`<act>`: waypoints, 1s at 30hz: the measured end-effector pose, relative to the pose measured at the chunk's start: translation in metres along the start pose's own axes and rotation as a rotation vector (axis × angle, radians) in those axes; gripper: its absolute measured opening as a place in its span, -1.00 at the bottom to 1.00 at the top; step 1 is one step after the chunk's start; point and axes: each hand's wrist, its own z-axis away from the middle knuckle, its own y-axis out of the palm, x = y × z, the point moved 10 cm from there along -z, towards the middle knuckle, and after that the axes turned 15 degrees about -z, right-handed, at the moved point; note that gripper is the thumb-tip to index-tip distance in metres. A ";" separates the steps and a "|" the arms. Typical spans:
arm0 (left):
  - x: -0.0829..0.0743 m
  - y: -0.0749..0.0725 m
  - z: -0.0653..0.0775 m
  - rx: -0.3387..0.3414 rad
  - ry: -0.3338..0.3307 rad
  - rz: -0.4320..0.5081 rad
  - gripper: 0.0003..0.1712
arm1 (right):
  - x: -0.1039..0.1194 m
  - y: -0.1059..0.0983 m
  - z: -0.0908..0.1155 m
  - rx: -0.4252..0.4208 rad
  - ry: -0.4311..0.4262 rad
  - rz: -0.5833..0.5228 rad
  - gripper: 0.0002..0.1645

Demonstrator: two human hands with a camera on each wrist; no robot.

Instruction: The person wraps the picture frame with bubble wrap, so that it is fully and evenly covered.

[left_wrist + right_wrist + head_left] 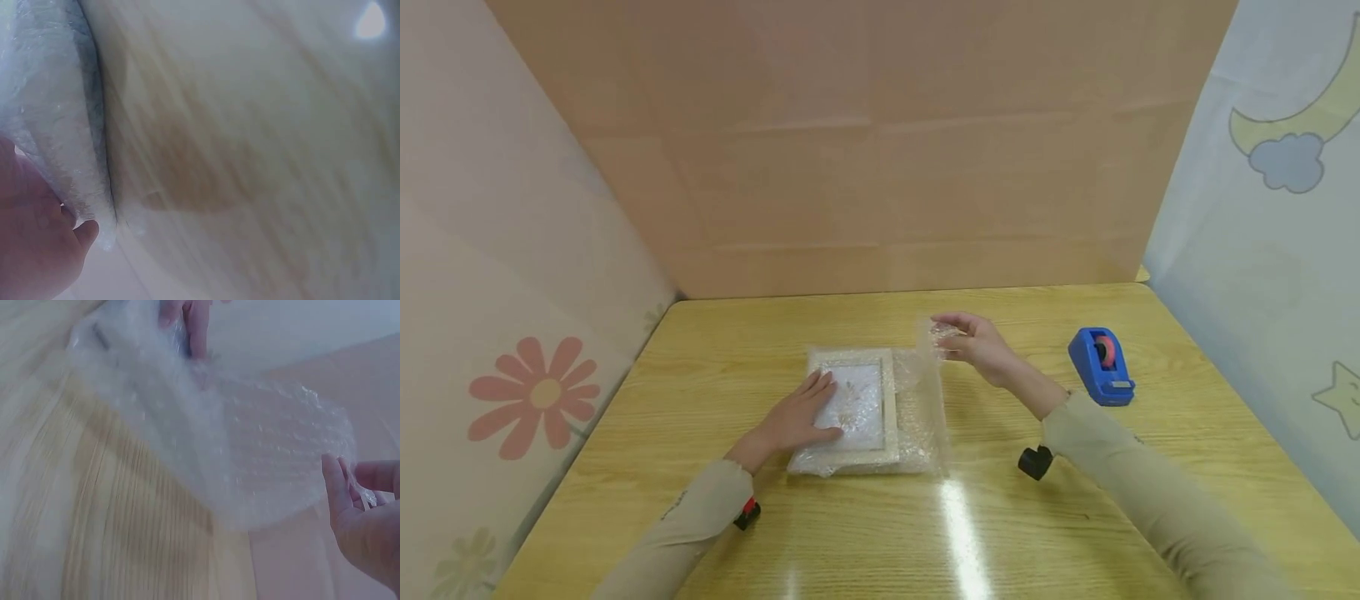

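A picture frame (890, 408) with a pale border lies face up on the table inside clear bubble wrap (917, 417). My left hand (796, 418) rests on the frame's left part, fingers spread over the wrap. To the right, my right hand (983, 348) pinches the edge of a bubble wrap flap and holds it raised off the table. In the right wrist view the lifted bubble wrap (275, 444) stretches from the left hand's fingers (197, 331) to the right hand (365, 519). The left wrist view shows the wrapped side (56, 94) beside the left hand (37, 231).
A blue tape dispenser (1102, 367) with a roll of pink tape stands on the wooden table (700, 350), right of the right hand. A brown panel (865, 167) rises behind the table. Patterned white walls (1285, 275) flank both sides.
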 end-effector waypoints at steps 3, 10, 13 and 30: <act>0.000 -0.001 0.000 -0.003 0.001 0.009 -0.03 | -0.003 0.026 -0.011 0.018 0.008 -0.031 -0.45; -0.001 -0.002 -0.002 0.000 -0.006 0.028 -0.04 | -0.011 0.072 -0.036 -0.007 0.015 -0.103 -0.47; 0.000 -0.002 -0.002 0.000 -0.012 0.027 -0.04 | -0.012 0.085 -0.046 -0.021 0.003 -0.138 -0.47; 0.000 -0.002 -0.004 0.010 -0.057 0.101 0.00 | -0.067 0.112 -0.070 -0.063 0.090 -0.158 -0.52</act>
